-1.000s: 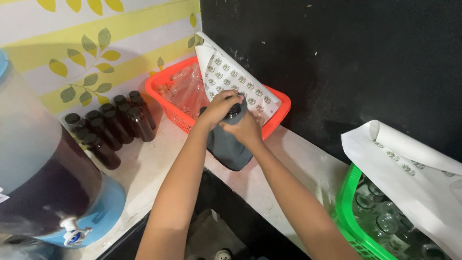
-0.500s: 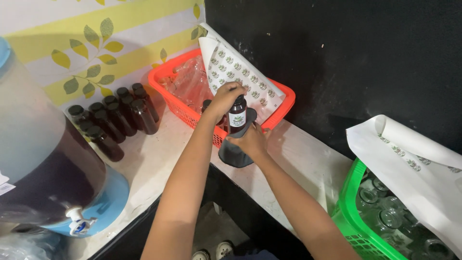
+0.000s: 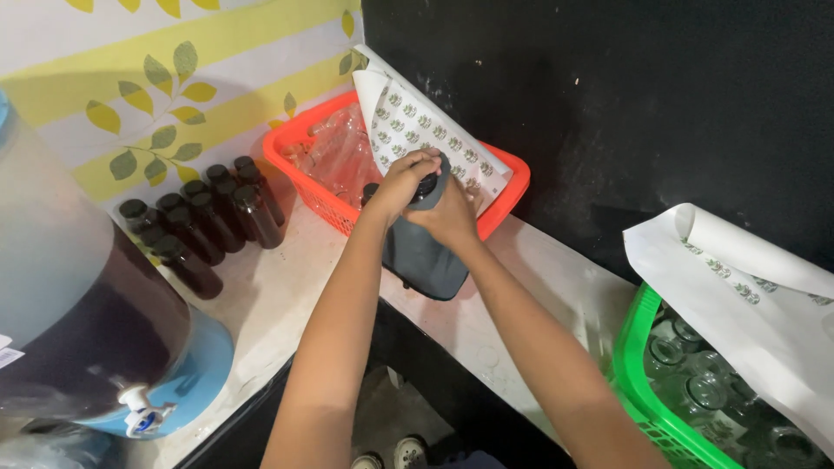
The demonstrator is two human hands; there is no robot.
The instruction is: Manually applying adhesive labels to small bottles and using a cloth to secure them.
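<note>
A dark grey box-shaped device (image 3: 424,260) stands on the pale counter (image 3: 278,304) just in front of an orange basket (image 3: 295,174). My left hand (image 3: 401,181) is curled over the device's top, around a small dark bottle whose black cap (image 3: 426,186) shows between my fingers. The rest of the bottle is hidden. My right hand (image 3: 453,219) grips the upper part of the device from the right, touching my left hand.
The orange basket holds clear bottles and a white sheet of round stickers (image 3: 408,113). Several filled dark bottles (image 3: 208,221) stand at the wall on the left. A large dispenser with a tap (image 3: 78,330) fills the near left. A green basket (image 3: 638,373) of clear bottles sits under another sheet (image 3: 747,304) on the right.
Half a second ago my left hand held the labelled dark bottle upright above the device. Now both hands are closed together over its top and the bottle is mostly covered.
</note>
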